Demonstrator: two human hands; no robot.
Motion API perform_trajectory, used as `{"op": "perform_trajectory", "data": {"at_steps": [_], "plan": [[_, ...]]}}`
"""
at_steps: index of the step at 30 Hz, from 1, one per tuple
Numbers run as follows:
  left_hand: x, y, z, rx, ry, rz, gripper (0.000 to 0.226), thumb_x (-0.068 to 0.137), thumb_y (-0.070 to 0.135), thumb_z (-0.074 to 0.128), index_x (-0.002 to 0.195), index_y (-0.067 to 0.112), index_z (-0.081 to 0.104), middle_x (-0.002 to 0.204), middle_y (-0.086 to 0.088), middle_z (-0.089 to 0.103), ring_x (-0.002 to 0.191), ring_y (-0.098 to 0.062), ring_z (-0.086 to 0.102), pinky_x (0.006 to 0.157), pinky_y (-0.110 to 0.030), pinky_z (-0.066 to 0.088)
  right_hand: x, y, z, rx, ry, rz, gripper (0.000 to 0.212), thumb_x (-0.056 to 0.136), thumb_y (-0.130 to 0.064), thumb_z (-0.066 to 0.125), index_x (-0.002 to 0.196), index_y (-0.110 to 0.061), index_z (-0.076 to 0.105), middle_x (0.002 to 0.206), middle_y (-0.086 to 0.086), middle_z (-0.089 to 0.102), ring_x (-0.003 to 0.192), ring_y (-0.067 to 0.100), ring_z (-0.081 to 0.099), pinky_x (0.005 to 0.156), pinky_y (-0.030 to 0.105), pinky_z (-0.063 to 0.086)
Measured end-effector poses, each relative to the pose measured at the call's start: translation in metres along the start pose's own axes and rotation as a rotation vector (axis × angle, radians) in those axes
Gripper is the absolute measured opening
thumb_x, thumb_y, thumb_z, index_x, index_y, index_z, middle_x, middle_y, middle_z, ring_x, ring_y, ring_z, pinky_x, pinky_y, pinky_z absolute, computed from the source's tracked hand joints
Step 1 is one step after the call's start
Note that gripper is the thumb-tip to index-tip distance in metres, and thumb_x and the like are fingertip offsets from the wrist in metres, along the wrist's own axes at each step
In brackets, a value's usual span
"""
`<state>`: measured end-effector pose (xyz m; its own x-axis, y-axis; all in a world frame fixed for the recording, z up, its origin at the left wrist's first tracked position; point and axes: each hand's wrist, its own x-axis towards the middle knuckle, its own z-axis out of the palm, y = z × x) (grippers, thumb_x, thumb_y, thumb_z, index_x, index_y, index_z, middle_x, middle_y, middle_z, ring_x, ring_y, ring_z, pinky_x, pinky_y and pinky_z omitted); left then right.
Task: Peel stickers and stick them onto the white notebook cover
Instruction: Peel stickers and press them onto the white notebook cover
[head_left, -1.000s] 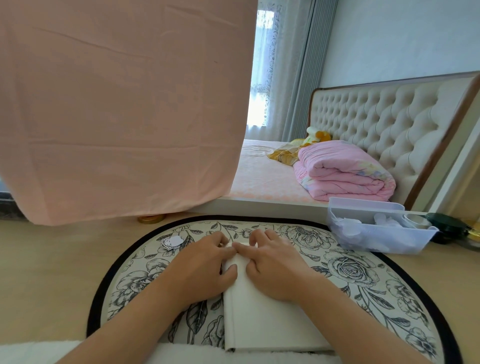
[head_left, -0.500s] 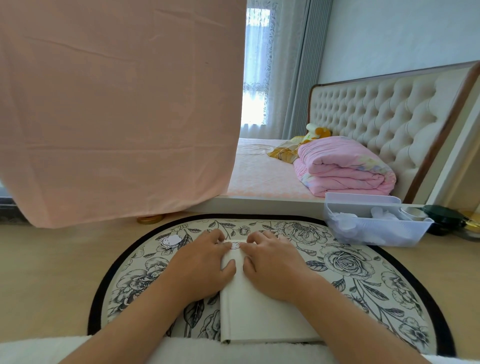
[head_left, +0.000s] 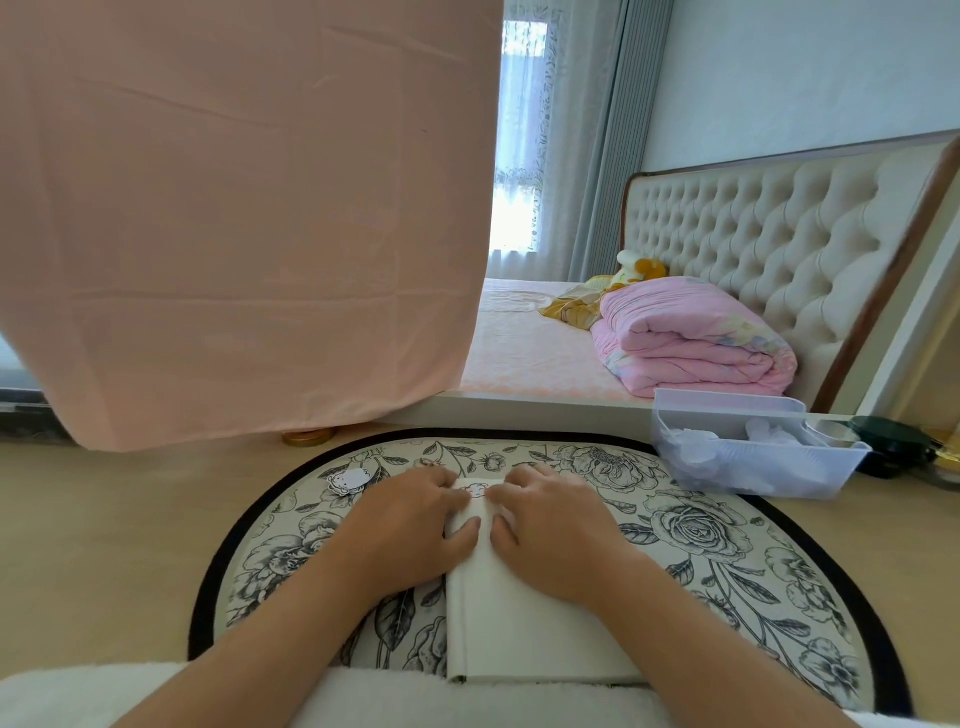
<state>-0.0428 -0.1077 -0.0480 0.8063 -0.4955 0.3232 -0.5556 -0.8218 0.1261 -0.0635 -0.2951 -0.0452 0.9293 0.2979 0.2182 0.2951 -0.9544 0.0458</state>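
The white notebook (head_left: 524, 629) lies closed on the floral mat (head_left: 727, 545) in front of me. My left hand (head_left: 410, 530) and my right hand (head_left: 556, 525) rest palm-down on its far end, fingertips close together. Between the fingertips a small cartoon sticker (head_left: 477, 488) lies flat on the cover near the top edge, touched by fingers of both hands. Another small white animal sticker (head_left: 349, 479) lies loose on the mat, to the left of my left hand.
A clear plastic bin (head_left: 753, 452) with white items stands at the mat's right edge, a dark round object (head_left: 891, 447) beside it. A pink cloth (head_left: 234, 218) hangs at the left. A bed with a folded pink quilt (head_left: 691, 338) is behind. A white towel (head_left: 363, 696) covers my lap.
The view has tilted slightly. Both hands have stayed on the notebook's far end; the fingertips have parted a little and the sticker now shows between them.
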Motion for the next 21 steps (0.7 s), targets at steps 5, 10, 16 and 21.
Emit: {"op": "perform_trajectory", "data": {"at_steps": [5, 10, 16, 21], "plan": [[-0.007, -0.007, -0.008, -0.228, 0.107, -0.073, 0.048, 0.095, 0.05, 0.05, 0.139, 0.033, 0.055, 0.135, 0.02, 0.055, 0.122, 0.0, 0.049, 0.1, -0.022, 0.043, -0.002, -0.001, -0.01, 0.036, 0.037, 0.008, 0.043, 0.097, -0.046, 0.038, 0.135, -0.033, 0.053, 0.135, -0.008, 0.053, 0.12, 0.017, 0.053, 0.095, 0.036, 0.043], [-0.013, -0.042, -0.031, -0.149, 0.168, -0.178, 0.033, 0.097, 0.04, 0.053, 0.127, 0.031, 0.066, 0.124, 0.016, 0.062, 0.116, -0.006, 0.05, 0.096, -0.026, 0.044, 0.015, -0.027, -0.025, 0.155, 0.091, -0.02, 0.041, 0.1, -0.039, 0.043, 0.14, -0.037, 0.052, 0.134, -0.015, 0.056, 0.119, 0.012, 0.056, 0.093, 0.03, 0.045], [-0.032, -0.094, -0.026, -0.066, 0.105, -0.338, 0.039, 0.098, 0.032, 0.05, 0.136, 0.028, 0.059, 0.131, 0.009, 0.059, 0.122, -0.012, 0.046, 0.101, -0.031, 0.043, 0.052, -0.072, -0.024, 0.208, 0.016, -0.105, 0.036, 0.102, -0.034, 0.046, 0.136, -0.033, 0.058, 0.134, -0.011, 0.056, 0.119, 0.014, 0.056, 0.093, 0.032, 0.047], [-0.03, -0.111, -0.016, -0.102, 0.079, -0.387, 0.041, 0.096, 0.024, 0.047, 0.136, 0.024, 0.055, 0.127, 0.002, 0.056, 0.121, -0.017, 0.043, 0.099, -0.034, 0.043, 0.087, -0.103, -0.008, 0.202, -0.062, -0.118, 0.036, 0.1, -0.04, 0.049, 0.132, -0.027, 0.06, 0.124, -0.002, 0.057, 0.114, 0.023, 0.058, 0.09, 0.04, 0.051]]}}
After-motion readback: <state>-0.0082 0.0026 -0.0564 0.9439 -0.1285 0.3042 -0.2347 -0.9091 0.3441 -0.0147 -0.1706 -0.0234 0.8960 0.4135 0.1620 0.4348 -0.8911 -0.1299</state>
